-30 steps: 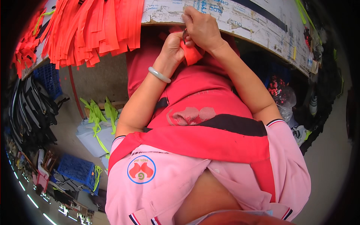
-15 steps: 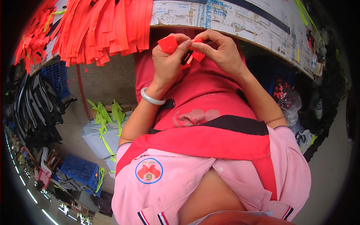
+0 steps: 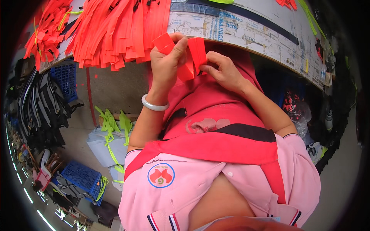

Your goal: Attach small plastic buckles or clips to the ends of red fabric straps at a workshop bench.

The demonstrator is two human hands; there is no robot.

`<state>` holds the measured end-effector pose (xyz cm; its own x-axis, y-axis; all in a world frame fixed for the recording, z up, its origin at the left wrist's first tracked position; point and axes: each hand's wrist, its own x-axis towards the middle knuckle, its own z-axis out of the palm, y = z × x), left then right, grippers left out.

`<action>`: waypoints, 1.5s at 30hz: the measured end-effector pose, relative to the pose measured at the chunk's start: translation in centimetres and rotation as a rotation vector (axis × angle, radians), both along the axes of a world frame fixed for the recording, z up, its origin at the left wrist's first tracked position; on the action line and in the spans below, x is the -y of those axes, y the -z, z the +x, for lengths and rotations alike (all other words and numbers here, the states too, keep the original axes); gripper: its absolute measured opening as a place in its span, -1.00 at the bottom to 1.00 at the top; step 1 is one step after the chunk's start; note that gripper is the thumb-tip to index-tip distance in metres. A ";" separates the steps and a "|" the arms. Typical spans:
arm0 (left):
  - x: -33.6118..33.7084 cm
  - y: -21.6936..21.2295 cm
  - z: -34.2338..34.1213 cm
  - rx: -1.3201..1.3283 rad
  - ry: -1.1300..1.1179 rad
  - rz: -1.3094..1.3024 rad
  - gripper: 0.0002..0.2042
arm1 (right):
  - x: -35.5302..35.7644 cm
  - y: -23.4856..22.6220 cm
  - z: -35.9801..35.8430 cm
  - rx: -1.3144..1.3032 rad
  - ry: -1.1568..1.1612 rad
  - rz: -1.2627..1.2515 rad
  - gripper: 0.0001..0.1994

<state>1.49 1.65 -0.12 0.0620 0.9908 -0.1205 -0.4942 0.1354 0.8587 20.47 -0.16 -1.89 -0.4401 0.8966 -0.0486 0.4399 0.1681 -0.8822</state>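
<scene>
Strap (image 3: 197, 52): red, folded, between my hands, just on the near side of the pale worktable's (image 3: 269, 54) edge (one piece or two, I can't tell).
Left hand (image 3: 165, 67): fingers curled closed, thumb pressing the strap, a red end sticking out left.
Bangle (image 3: 155, 106): pale, round my left wrist.
Right hand (image 3: 227, 73): thumb and fingers nearly together, pinching the strap's near right end.
Bundle of red straps (image 3: 119, 34): far left, hanging over the table's edge.
Apron (image 3: 219, 150): red, nearer me.
</scene>
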 end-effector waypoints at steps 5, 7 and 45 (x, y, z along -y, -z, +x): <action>2.2 -1.0 -4.0 0.062 0.222 -0.126 -0.93 | -8.2 -5.4 -2.3 -0.254 0.058 -0.034 -0.72; 3.7 -1.5 -4.3 0.054 0.441 -0.067 -0.89 | -12.7 -8.1 -3.9 -0.332 0.050 -0.139 -0.71; 1.4 2.8 -1.0 -0.698 -0.019 0.391 -0.96 | -2.7 -1.8 -2.9 -0.073 -0.050 -0.062 -0.84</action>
